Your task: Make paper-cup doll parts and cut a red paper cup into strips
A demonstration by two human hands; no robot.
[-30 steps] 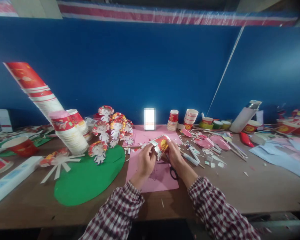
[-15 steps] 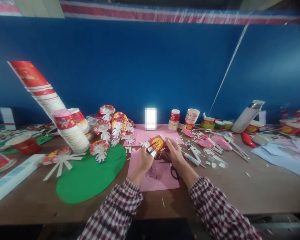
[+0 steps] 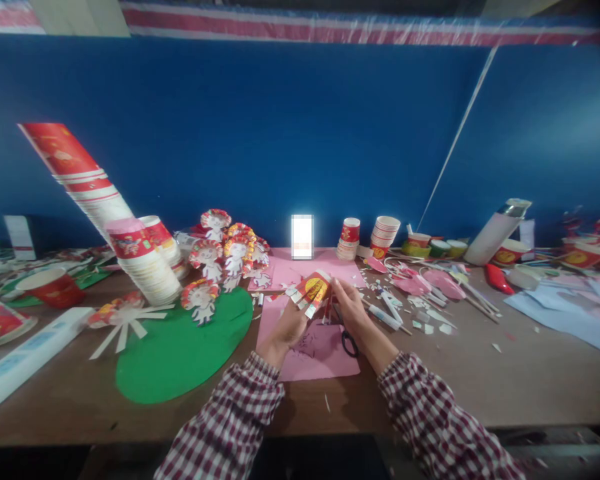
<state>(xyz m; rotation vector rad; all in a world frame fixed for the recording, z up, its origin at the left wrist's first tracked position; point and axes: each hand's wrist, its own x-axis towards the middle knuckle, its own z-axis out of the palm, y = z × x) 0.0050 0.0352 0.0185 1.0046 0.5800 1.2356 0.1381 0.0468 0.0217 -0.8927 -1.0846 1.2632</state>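
My left hand [image 3: 289,328] is closed round a red and yellow paper cup [image 3: 316,287] with white strips cut into its side. The cup lies tilted above a pink sheet [image 3: 325,363], its strips fanning toward my left hand. My right hand [image 3: 351,307] has its fingers pinched at the cup's right edge; the fingertips are partly hidden behind it. A pair of scissors [image 3: 350,344] with black handles shows just under my right hand, its blades mostly hidden.
A green oval sheet [image 3: 180,360] lies to the left, beside paper dolls [image 3: 200,303] and leaning cup stacks [image 3: 153,280]. Paper scraps [image 3: 430,329], a glue-like tube [image 3: 384,317] and pink cutouts [image 3: 443,285] lie right. Two short cup stacks [image 3: 385,233] stand behind.
The cup has turned slightly in my hands, and its cut strips spread wider. My right hand stays at the cup's edge; the view has shifted a little.
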